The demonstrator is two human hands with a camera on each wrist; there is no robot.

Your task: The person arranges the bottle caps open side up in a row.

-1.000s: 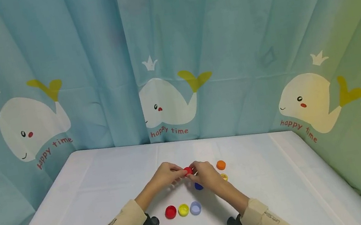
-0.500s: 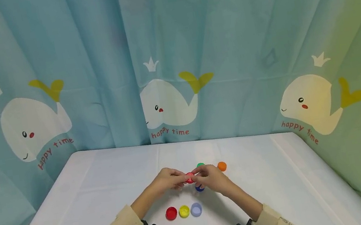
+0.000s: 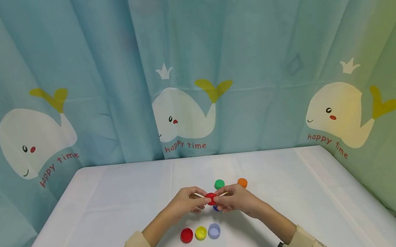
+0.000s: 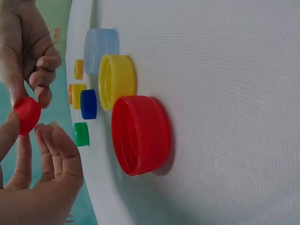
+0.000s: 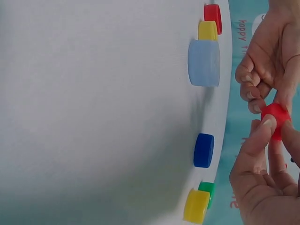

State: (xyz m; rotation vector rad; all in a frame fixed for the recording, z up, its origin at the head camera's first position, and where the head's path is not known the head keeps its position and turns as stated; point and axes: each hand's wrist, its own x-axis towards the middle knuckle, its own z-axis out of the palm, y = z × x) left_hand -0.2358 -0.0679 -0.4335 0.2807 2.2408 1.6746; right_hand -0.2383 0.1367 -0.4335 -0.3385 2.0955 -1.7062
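A small red bottle cap point(image 3: 211, 199) is held up between both hands, above the table. My left hand point(image 3: 184, 201) pinches its left edge with thumb and fingertips, and my right hand point(image 3: 242, 200) pinches the right edge. The left wrist view shows the same cap point(image 4: 28, 116) between the fingertips of both hands. A dark blue cap point(image 3: 216, 208), partly covered by the right hand, lies just below. Behind the hands are a green cap point(image 3: 219, 184) and an orange cap point(image 3: 242, 183). A yellow cap point(image 5: 197, 207) near the right hand shows in the right wrist view.
Closer to the person, a row of open-side-up caps lies on the white table point(image 3: 117, 207): red point(image 3: 186, 235), yellow point(image 3: 201, 233) and pale blue point(image 3: 214, 231). A blue curtain point(image 3: 114, 67) with printed whales hangs behind the table.
Both hands have drawn nearer the person with the red cap, whose tilt has changed. The green cap has come into sight behind them; the yellow cap beside the right hand is now covered.
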